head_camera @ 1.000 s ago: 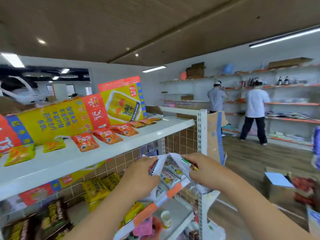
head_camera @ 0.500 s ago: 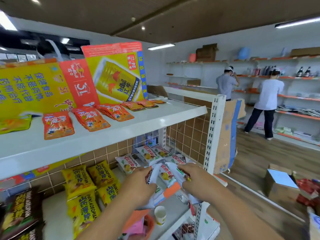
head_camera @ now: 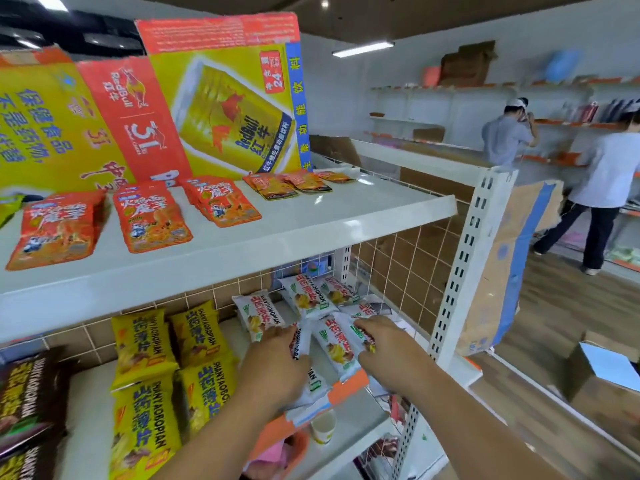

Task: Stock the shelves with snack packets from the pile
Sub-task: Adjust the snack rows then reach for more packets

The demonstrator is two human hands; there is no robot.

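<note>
White snack packets point(head_camera: 334, 348), printed in red and green, are bunched between your two hands at the front of the second shelf point(head_camera: 88, 403), near its right end. Your left hand point(head_camera: 277, 368) is curled round the near end of the bunch. Your right hand point(head_camera: 384, 348) pinches its far side between thumb and fingers. This batch is in hand and not yet set down.

**Stocked so far, as far as shows**
- The top shelf point(head_camera: 311, 230) carries three large orange-red packets point(head_camera: 149, 220) in a row; some may be stacks.
- Three smaller orange packets point(head_camera: 306, 180) lie further along to the right.
- All six lie before a Red Bull carton point(head_camera: 221, 95).
- Four yellow packets point(head_camera: 197, 327) lie on the second shelf in two rows of two.
- Dark brown packets point(head_camera: 27, 393) lie at its left end, cut off by the frame, so you cannot count them.
- Four shelved white packets point(head_camera: 304, 296) of the same print lie at the back, by the wire grid point(head_camera: 398, 271).

**Left to do**
- Lay down the bunch. It holds at least three packets; your fingers hide the exact number.
- Bare shelf shows between the yellow and white groups, so there is room.
- The pile is out of view, so you cannot judge how much stock remains.

**Also present**
- One paper cup point(head_camera: 323, 426) stands on the shelf below.
- Two people point(head_camera: 602, 168) stand at the far wall shelves.
</note>
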